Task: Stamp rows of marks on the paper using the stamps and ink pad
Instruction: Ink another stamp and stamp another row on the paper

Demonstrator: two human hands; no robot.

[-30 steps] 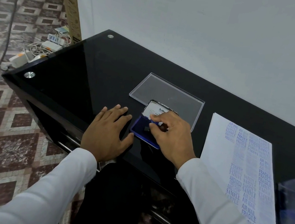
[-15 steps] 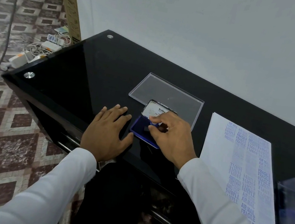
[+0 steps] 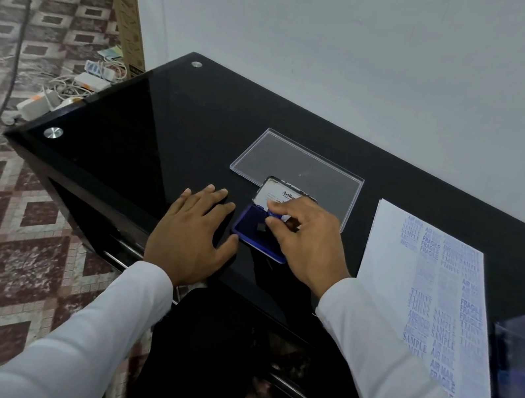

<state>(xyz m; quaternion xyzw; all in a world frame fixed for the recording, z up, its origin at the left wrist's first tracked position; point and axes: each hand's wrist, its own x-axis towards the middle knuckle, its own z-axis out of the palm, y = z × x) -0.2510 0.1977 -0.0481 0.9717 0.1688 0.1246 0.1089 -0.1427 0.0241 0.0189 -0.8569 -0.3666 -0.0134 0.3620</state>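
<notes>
the right hand [image 3: 308, 241] pinches a small blue stamp [image 3: 275, 215] between thumb and fingertips, upright over the open ink pad [image 3: 253, 232], whose long axis runs from near-right to far-left on the black bench [image 3: 147, 131]. the left hand [image 3: 190, 239] lies flat and spread just left of the pad (thumb beside its edge); the paper [image 3: 388, 289], lengthwise toward the wall, lies right, blue marks in columns

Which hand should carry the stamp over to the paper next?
Right. The right hand already pinches the stamp over the ink pad, and the paper lies on its side. The left hand lies flat on the table.
</notes>
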